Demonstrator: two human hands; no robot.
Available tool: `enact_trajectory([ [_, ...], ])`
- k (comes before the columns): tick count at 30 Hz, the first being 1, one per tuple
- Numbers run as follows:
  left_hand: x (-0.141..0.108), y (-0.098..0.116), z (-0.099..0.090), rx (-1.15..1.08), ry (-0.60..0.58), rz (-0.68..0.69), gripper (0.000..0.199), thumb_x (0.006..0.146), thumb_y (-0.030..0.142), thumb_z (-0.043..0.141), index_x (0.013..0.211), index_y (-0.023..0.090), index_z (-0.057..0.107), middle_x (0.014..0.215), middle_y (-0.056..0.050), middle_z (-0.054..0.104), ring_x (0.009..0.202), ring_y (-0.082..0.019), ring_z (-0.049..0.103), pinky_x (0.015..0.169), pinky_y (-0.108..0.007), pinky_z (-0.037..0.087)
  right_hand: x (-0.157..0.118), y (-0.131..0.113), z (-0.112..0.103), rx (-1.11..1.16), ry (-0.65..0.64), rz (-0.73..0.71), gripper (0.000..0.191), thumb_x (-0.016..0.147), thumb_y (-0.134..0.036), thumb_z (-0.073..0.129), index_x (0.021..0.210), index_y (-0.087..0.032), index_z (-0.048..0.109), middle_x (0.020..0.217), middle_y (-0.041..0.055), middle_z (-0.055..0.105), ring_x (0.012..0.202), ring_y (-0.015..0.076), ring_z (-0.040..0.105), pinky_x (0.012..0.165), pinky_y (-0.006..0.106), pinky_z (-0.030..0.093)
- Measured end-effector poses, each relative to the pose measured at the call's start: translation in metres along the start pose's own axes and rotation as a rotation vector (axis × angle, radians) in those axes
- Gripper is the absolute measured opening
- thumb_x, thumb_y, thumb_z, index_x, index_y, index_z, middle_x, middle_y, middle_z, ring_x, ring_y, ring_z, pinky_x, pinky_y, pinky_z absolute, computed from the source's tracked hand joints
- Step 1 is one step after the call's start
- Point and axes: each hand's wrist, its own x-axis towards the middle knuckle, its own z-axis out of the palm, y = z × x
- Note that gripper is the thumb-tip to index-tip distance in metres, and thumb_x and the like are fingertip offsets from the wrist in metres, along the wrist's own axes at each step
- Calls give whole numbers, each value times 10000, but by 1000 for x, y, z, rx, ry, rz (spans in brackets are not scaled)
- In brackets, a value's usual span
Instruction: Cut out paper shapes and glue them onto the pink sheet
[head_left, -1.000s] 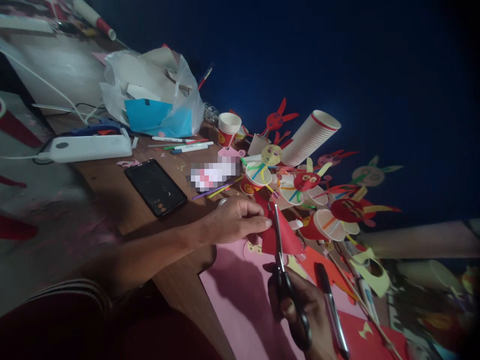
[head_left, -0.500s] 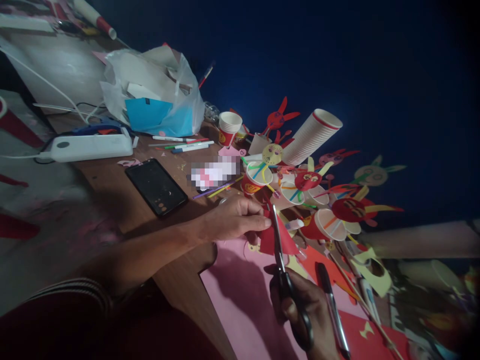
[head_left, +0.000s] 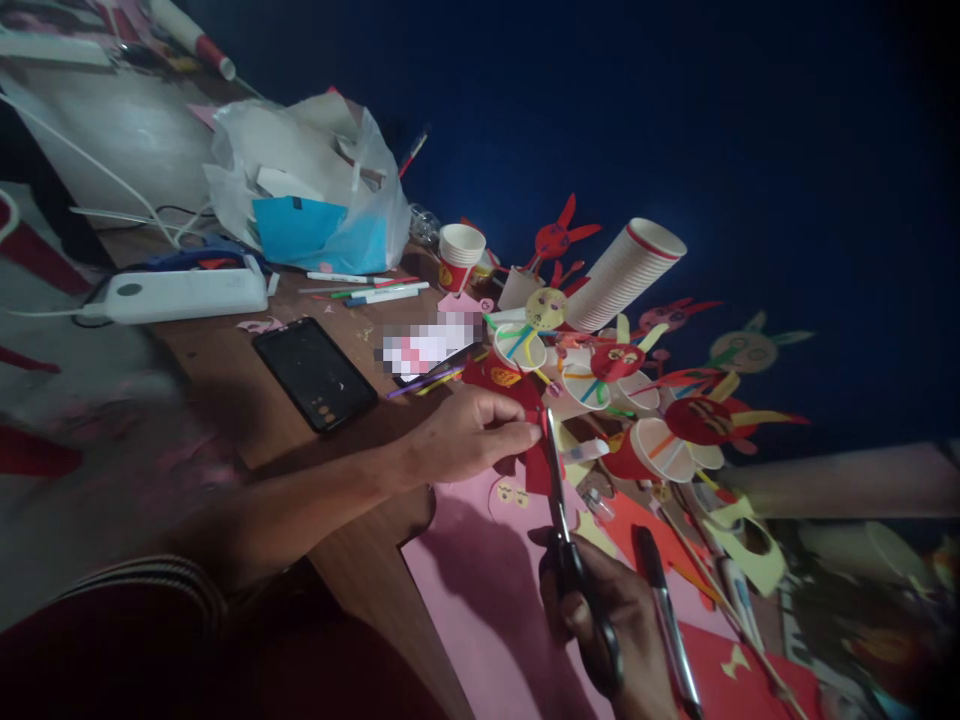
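Between the thumb and fingers of my left hand [head_left: 480, 432] is pinched a piece of red paper [head_left: 540, 470]. My right hand [head_left: 611, 610] grips black-handled scissors [head_left: 570, 570], fingers wrapped about the handles. The scissors' blades point away from me and lie against the red paper, close to my left fingertips; they look closed or nearly so. Beneath both hands spreads a pink sheet [head_left: 480, 580] with a drawn outline and small yellow eye shapes [head_left: 512, 492] on it. A black and silver marker [head_left: 664, 610] lies just right of my right hand.
Paper cups with cut-out animal faces, such as a red face [head_left: 616, 358], crowd the right side beside a tilted cup stack [head_left: 626, 275]. A phone [head_left: 313, 375] lies left, with pens [head_left: 386, 293], a white power strip [head_left: 184, 293] and a plastic bag [head_left: 307, 180] behind.
The red paper has shifted and turned in my left hand, so a narrower part shows below the fingers and more red shows beyond them. My right hand stays in about the same place.
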Motion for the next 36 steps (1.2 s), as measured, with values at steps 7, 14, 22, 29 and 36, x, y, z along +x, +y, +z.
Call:
enact_trajectory([
  [7, 1, -2, -3, -117, -92, -52, 245, 772, 240, 540, 554, 132, 521, 512, 0, 544, 482, -84, 538, 503, -208, 437, 1, -2, 0, -64, -50, -39, 541, 684, -631, 600, 996, -193, 657, 495, -39, 533, 400, 79, 426, 382, 167, 372],
  [14, 3, -6, -7, -139, -160, -60, 221, 765, 258, 542, 585, 130, 545, 497, 17, 536, 464, -78, 533, 519, -215, 448, 0, 0, -1, -78, -29, -30, 550, 681, -654, 588, 982, -199, 662, 471, -44, 535, 363, 81, 449, 363, 167, 392],
  [22, 3, -4, -7, -126, -144, -43, 230, 767, 233, 537, 560, 133, 528, 470, 45, 479, 455, -74, 531, 502, -202, 444, -1, -1, 0, -52, -4, -48, 491, 686, -612, 618, 975, -218, 660, 437, -67, 493, 341, 67, 449, 346, 145, 388],
  [29, 2, -3, -11, -66, -138, -25, 269, 757, 218, 546, 508, 146, 471, 460, 60, 449, 441, -37, 455, 461, -152, 358, 0, -7, 2, -72, -15, -16, 504, 652, -618, 640, 937, -205, 675, 438, -63, 504, 328, 69, 431, 319, 149, 390],
  [36, 3, -3, -17, -70, -159, -32, 267, 740, 215, 562, 501, 151, 463, 437, 81, 382, 398, -27, 323, 435, -164, 308, 0, -6, 1, -73, -41, -45, 427, 668, -535, 670, 960, -224, 676, 459, -58, 542, 339, 69, 458, 338, 141, 395],
])
